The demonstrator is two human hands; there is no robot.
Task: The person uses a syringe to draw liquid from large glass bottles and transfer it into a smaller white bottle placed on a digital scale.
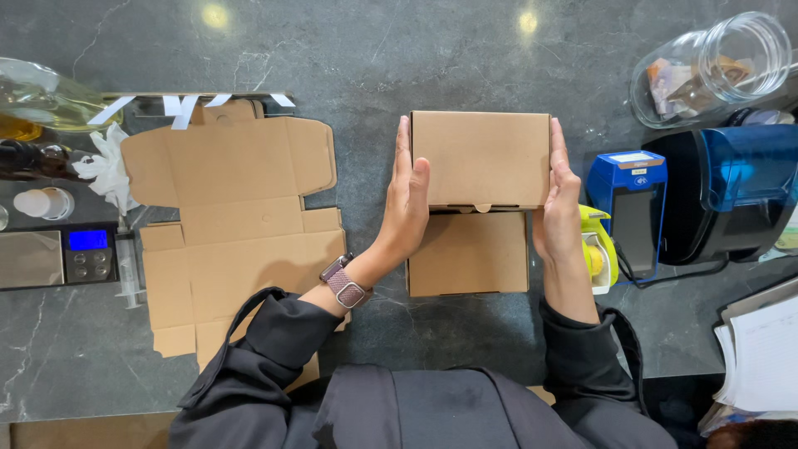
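Note:
A closed brown cardboard box [480, 158] is held above the dark stone counter [432, 50]. My left hand [407, 199] presses flat against its left side, thumb over the front edge. Against the box's right side lies my right hand [559, 199], fingers straight. Under the held box, nearer to me, a second closed cardboard box [470, 254] rests on the counter. A watch sits on my left wrist.
Flat unfolded cardboard blanks [237, 216] lie at the left, with white tape strips [184, 106] above them. A small scale [58, 254], a syringe and bottles stand far left. At right are a yellow tape dispenser [598, 249], a blue card reader [628, 208], a dark printer [731, 191], a glass jar and papers.

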